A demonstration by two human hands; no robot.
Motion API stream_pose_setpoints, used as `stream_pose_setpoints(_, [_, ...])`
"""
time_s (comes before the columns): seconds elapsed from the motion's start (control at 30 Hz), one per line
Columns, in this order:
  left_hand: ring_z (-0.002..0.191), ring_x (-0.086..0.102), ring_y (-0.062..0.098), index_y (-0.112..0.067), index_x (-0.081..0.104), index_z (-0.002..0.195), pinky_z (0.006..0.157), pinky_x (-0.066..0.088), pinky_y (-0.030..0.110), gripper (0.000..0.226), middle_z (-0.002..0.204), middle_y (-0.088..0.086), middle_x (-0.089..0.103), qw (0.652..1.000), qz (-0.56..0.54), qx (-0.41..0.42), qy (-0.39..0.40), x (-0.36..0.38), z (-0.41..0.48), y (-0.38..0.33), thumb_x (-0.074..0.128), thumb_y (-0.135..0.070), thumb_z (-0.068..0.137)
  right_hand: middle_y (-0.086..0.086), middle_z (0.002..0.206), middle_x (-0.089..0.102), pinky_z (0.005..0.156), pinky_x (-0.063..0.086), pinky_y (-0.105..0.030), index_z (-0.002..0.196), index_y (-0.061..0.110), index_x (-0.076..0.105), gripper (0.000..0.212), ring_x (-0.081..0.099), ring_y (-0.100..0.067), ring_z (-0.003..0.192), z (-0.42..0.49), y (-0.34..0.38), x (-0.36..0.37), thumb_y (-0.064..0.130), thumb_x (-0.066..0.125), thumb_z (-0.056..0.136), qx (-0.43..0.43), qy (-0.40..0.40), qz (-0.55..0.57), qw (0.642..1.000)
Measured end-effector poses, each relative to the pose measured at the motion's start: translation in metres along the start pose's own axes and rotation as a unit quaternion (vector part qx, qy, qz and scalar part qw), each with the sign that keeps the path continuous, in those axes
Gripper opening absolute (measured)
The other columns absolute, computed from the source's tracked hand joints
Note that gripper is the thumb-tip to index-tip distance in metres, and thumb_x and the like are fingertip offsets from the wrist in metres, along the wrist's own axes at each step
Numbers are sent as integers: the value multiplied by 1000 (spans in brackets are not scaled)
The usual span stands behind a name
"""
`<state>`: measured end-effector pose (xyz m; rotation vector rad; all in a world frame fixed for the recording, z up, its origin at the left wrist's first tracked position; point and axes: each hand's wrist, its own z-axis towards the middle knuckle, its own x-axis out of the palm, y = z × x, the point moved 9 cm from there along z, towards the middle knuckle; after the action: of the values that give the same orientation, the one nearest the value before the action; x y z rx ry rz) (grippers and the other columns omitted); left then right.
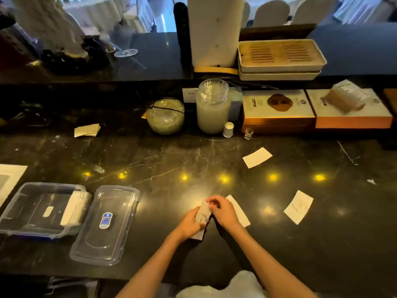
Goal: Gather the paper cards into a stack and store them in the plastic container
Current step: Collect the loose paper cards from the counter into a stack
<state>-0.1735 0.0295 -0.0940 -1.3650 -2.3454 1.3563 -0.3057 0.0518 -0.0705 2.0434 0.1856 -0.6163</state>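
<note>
My left hand (190, 225) grips a small stack of white paper cards (203, 216) from below, near the counter's front middle. My right hand (223, 211) pinches the top of the same stack. One loose card (241, 210) lies partly under my right hand, another (298, 207) to the right, and a third (257, 157) farther back. A few more cards (87, 130) sit at the back left. The clear plastic container (32, 209) stands open at the left with white cards (74, 208) inside, and its lid (106, 224) lies beside it.
The black marble counter (163, 160) holds a glass bowl (165, 116), a tall glass jar (212, 106), a small white shaker (228, 129) and two flat boxes (279, 108) along the back. White paper (8, 177) lies at the left edge.
</note>
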Motion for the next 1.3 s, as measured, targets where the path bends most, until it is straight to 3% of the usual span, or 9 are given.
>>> stream_pose_setpoints(0.13, [64, 60, 14, -5, 51, 109, 53, 49, 21, 38, 90, 18, 60, 971, -218, -80, -50, 28, 7, -11, 48, 18, 80, -2, 127, 56, 91, 47, -34, 127, 19, 58, 31, 50, -21, 120, -12, -41, -68, 24, 57, 96, 67, -114, -170, 977])
stream_pose_setpoints(0.27, [61, 56, 22, -22, 38, 131, 49, 50, 32, 63, 82, 17, 53, 929, -349, -113, -46, 33, 7, -19, 33, 19, 83, -6, 130, 50, 96, 47, -35, 130, 16, 51, 49, 46, -26, 125, -20, -73, -77, 42, 64, 91, 119, -75, -212, 967])
stream_pose_setpoints(0.43, [67, 59, 27, -28, 33, 141, 55, 52, 37, 80, 92, 19, 52, 920, -370, -127, 0, 15, 11, -20, 29, 19, 76, -5, 129, 49, 94, 47, -32, 127, 17, 52, 51, 47, -24, 122, -19, -80, -69, 44, 69, 87, 123, -75, -208, 967])
stream_pose_setpoints(0.63, [68, 59, 28, -18, 33, 138, 56, 54, 37, 38, 93, 19, 55, 934, -317, -154, 61, -21, 21, -6, 37, -13, 101, -8, 120, 62, 95, 47, -39, 119, 15, 54, 39, 55, -30, 118, -2, -65, -67, 30, 70, 88, 140, -22, -216, 966])
stream_pose_setpoints(0.7, [67, 60, 25, -9, 40, 128, 56, 55, 34, 40, 90, 16, 56, 936, -288, -170, 108, -30, 21, -7, 40, -38, 101, -5, 102, 67, 88, 48, -39, 105, 20, 54, 24, 63, -29, 106, 7, -46, -67, 23, 70, 87, 101, 27, -155, 982])
stream_pose_setpoints(0.8, [79, 67, 27, 3, 51, 123, 66, 61, 33, 80, 101, 19, 62, 943, -181, -191, 203, -40, 18, -10, 27, -68, 93, -4, 92, 69, 81, 50, -39, 91, 26, 54, 21, 66, -26, 93, 14, 11, -60, 18, 73, 84, -26, 103, -149, 983])
stream_pose_setpoints(1.0, [90, 69, 37, -4, 50, 129, 76, 59, 46, 95, 109, 24, 62, 910, -144, -195, 335, -40, 7, -37, 21, -82, 83, 4, 100, 68, 87, 48, -32, 101, 27, 57, 16, 62, -15, 96, 15, 119, -14, 30, 66, 88, -273, 145, -314, 898])
stream_pose_setpoints(1.17, [82, 66, 28, -6, 55, 126, 63, 58, 33, 104, 107, 20, 63, 892, -218, -143, 369, -40, 6, -51, 19, -90, 75, 1, 106, 65, 94, 47, -39, 108, 28, 54, 22, 57, -19, 103, 20, 127, 2, 31, 64, 89, -264, 127, -318, 902])
stream_pose_setpoints(1.3, [75, 66, 23, -6, 61, 113, 60, 58, 31, 93, 102, 16, 65, 880, -262, -120, 377, -34, 2, -59, 32, -87, 76, 8, 115, 56, 95, 42, -31, 102, 29, 62, 19, 49, -13, 111, 12, 121, -10, 38, 68, 85, -293, 38, -309, 904])
